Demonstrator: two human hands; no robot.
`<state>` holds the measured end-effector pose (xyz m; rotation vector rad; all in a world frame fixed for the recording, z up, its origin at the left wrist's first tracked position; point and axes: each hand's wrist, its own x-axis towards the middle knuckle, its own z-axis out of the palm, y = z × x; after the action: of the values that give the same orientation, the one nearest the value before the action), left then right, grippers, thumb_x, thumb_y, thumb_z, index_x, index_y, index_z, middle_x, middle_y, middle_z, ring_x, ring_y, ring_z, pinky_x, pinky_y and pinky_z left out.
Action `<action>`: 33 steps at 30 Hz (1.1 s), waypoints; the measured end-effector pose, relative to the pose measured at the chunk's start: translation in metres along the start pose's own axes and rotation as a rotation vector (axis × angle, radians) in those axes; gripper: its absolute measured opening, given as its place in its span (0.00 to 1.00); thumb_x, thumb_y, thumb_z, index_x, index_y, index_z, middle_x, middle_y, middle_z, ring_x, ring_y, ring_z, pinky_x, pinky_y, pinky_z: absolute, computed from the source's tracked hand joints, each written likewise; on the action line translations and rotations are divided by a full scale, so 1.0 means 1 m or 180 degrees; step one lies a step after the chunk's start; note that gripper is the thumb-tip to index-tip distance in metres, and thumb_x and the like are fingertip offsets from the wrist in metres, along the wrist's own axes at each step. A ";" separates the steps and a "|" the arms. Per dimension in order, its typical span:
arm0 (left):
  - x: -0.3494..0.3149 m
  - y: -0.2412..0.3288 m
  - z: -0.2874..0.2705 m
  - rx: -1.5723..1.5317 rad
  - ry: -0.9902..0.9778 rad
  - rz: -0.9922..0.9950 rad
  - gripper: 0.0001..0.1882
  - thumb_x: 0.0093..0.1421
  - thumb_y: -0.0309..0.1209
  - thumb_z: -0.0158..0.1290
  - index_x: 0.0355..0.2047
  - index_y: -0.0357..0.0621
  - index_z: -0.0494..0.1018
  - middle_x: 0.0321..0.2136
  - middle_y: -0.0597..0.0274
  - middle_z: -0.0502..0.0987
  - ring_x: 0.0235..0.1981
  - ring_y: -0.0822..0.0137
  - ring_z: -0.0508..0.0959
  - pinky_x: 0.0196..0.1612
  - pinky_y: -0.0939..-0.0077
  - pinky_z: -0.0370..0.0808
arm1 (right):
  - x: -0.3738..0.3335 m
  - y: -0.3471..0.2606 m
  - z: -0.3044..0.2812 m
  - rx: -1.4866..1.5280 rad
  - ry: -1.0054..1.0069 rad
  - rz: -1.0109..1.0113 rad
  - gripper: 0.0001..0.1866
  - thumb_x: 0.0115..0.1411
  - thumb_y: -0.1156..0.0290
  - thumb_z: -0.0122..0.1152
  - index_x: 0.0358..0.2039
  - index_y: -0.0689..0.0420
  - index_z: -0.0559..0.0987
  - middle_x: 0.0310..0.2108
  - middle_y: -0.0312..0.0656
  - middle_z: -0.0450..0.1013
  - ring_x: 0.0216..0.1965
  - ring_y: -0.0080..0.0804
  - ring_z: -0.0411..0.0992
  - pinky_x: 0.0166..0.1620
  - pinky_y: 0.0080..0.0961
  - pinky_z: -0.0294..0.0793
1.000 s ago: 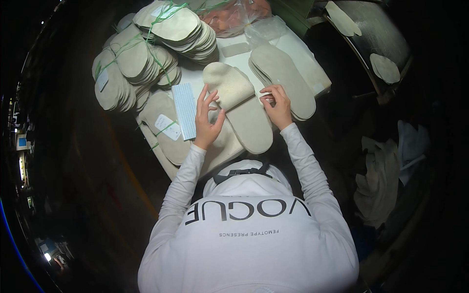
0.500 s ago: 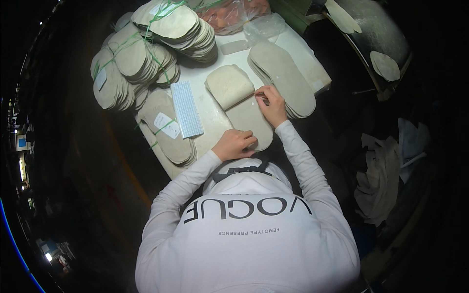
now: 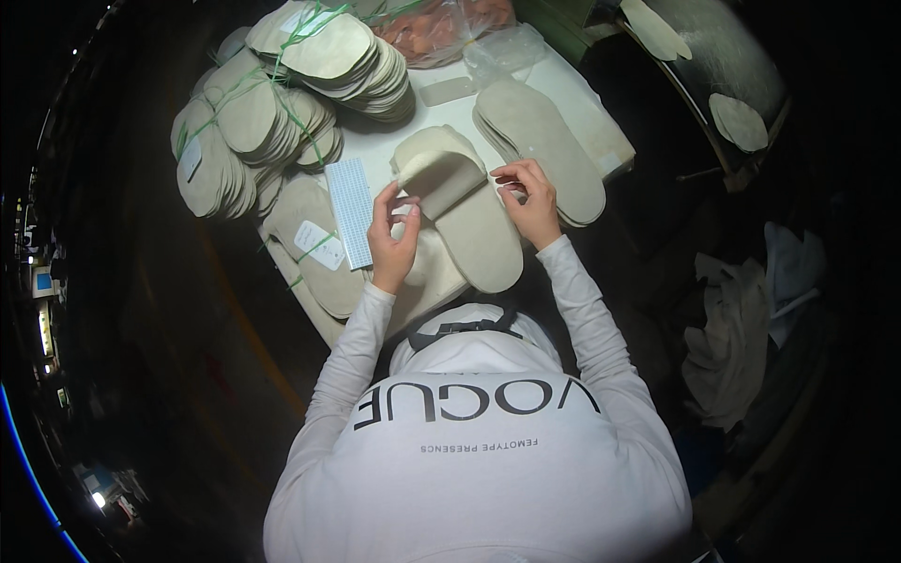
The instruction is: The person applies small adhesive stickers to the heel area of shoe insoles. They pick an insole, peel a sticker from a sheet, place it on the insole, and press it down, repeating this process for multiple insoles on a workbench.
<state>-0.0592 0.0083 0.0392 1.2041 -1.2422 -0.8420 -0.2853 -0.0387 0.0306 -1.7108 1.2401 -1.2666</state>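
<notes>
Bundled soles crowd the table's left edge. My left hand pinches the slipper's strap at the table's middle; my right hand has its fingertips closed together on the slipper's other side.

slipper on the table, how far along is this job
Done: nothing finished is clearly set apart. In hand: the slipper, left hand and right hand at its strap. Left: the flat sole stack beside it and tied sole bundles behind.
</notes>
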 end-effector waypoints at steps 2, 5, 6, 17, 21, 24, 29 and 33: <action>-0.002 -0.003 0.000 0.1157 0.0055 0.0784 0.17 0.57 0.21 0.57 0.48 0.39 0.74 0.56 0.53 0.70 0.49 0.63 0.76 0.43 0.75 0.73 | -0.005 -0.004 0.016 0.0387 -0.0349 -0.0006 0.17 0.51 0.90 0.55 0.40 0.60 0.80 0.41 0.41 0.69 0.39 0.30 0.77 0.40 0.20 0.80; -0.019 -0.011 0.000 0.1411 -0.1949 0.1156 0.13 0.52 0.29 0.62 0.40 0.48 0.77 0.41 0.60 0.77 0.38 0.59 0.78 0.37 0.68 0.75 | -0.013 -0.008 0.045 0.0238 -0.1058 -0.0321 0.19 0.51 0.89 0.55 0.43 0.58 0.77 0.41 0.44 0.67 0.38 0.40 0.76 0.43 0.29 0.78; -0.027 -0.013 0.001 0.1771 -0.2777 0.0863 0.11 0.51 0.31 0.63 0.36 0.48 0.77 0.38 0.62 0.76 0.36 0.59 0.78 0.36 0.67 0.75 | -0.015 -0.008 0.051 0.0162 -0.1203 -0.0458 0.20 0.51 0.89 0.55 0.43 0.57 0.77 0.41 0.44 0.66 0.38 0.43 0.76 0.43 0.32 0.78; -0.030 -0.014 0.010 0.1450 -0.3024 0.1175 0.10 0.50 0.37 0.62 0.31 0.50 0.76 0.26 0.63 0.72 0.30 0.59 0.77 0.33 0.64 0.74 | -0.002 -0.007 0.041 -0.0117 -0.0699 -0.0408 0.16 0.53 0.88 0.56 0.40 0.57 0.78 0.41 0.43 0.66 0.40 0.40 0.76 0.41 0.32 0.78; -0.028 -0.014 0.013 0.1451 -0.3235 0.1122 0.09 0.51 0.36 0.62 0.30 0.50 0.76 0.26 0.64 0.72 0.29 0.59 0.78 0.32 0.64 0.73 | 0.011 -0.003 0.011 0.0032 -0.0274 -0.0114 0.17 0.53 0.90 0.55 0.43 0.60 0.78 0.43 0.40 0.67 0.43 0.29 0.76 0.45 0.21 0.82; -0.030 -0.016 0.017 0.1823 -0.3143 0.1656 0.10 0.50 0.36 0.62 0.31 0.50 0.74 0.27 0.63 0.73 0.29 0.59 0.78 0.31 0.64 0.74 | 0.014 0.000 -0.001 0.0002 -0.0070 0.0033 0.17 0.53 0.90 0.56 0.43 0.61 0.78 0.44 0.40 0.67 0.44 0.29 0.76 0.45 0.20 0.82; -0.032 -0.013 0.019 0.1737 -0.3196 0.1344 0.14 0.48 0.38 0.63 0.32 0.49 0.73 0.27 0.62 0.73 0.28 0.58 0.78 0.30 0.62 0.74 | 0.007 0.005 -0.007 0.0005 -0.0002 0.0068 0.17 0.53 0.89 0.56 0.43 0.61 0.78 0.45 0.41 0.68 0.44 0.30 0.76 0.46 0.22 0.82; -0.036 -0.007 0.027 0.2156 -0.3058 0.1194 0.13 0.47 0.38 0.63 0.30 0.49 0.73 0.28 0.63 0.74 0.28 0.59 0.78 0.29 0.62 0.74 | 0.002 0.008 -0.004 0.0036 0.0008 0.0083 0.18 0.54 0.89 0.56 0.45 0.61 0.77 0.46 0.41 0.68 0.44 0.30 0.76 0.46 0.23 0.82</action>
<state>-0.0913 0.0358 0.0215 1.0049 -2.6003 -0.7427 -0.2908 -0.0433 0.0256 -1.6803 1.2506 -1.2584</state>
